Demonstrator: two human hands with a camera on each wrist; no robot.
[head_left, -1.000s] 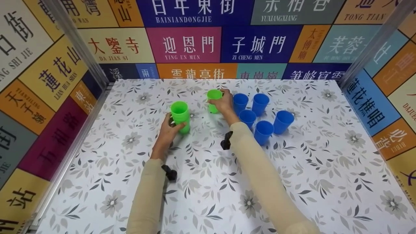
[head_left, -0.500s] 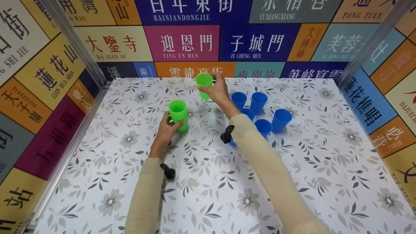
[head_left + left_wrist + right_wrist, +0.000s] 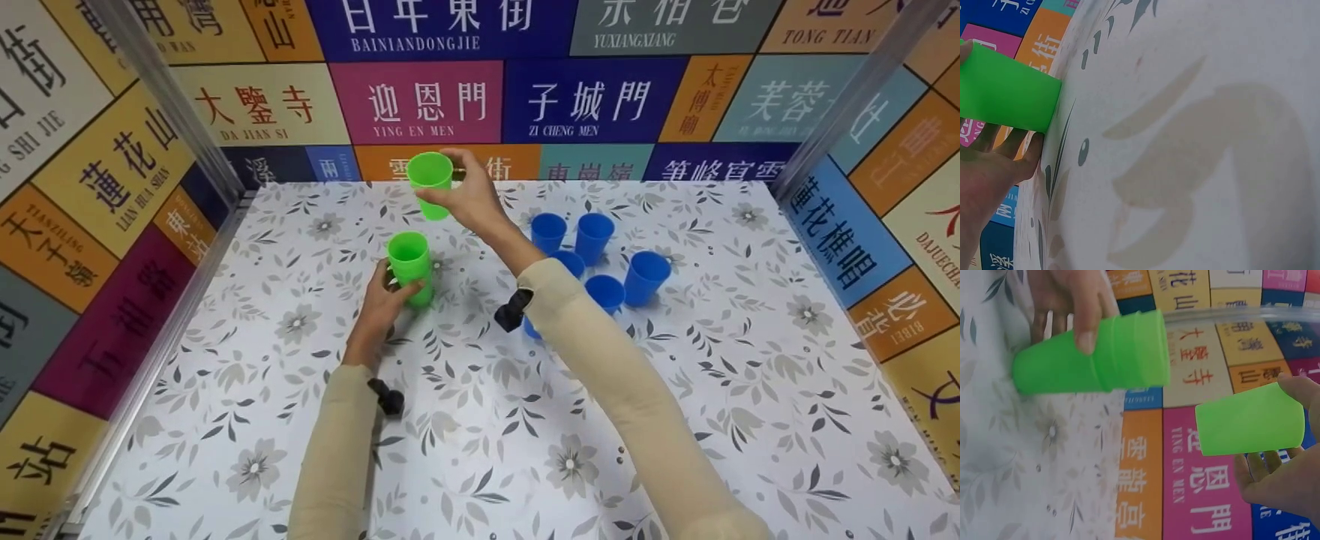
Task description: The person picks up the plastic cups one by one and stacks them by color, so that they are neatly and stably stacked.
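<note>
Around the bench (image 3: 465, 465), patchwork wall panels (image 3: 420, 101) stand on the far, left and right sides, printed with Chinese characters and romanised names over blocks of magenta, navy, orange and yellow. White covering with grey leaves and flowers dresses the bench top. Smooth, plastic-looking blue tumblers (image 3: 646, 279), tapered toward the base, stand in a loose group on the right, one partly hidden by the beige right sleeve (image 3: 622, 375). On the left, a nested stack of green tumblers (image 3: 410, 262) stands upright, its rims forming stepped bands; the left hand (image 3: 381, 301) curls fingers and thumb around it. Above the bench, the right hand (image 3: 474, 199) grips a single green tumbler (image 3: 431, 176) between thumb and fingers, mouth up, its base near the stack's rim but apart from it.
</note>
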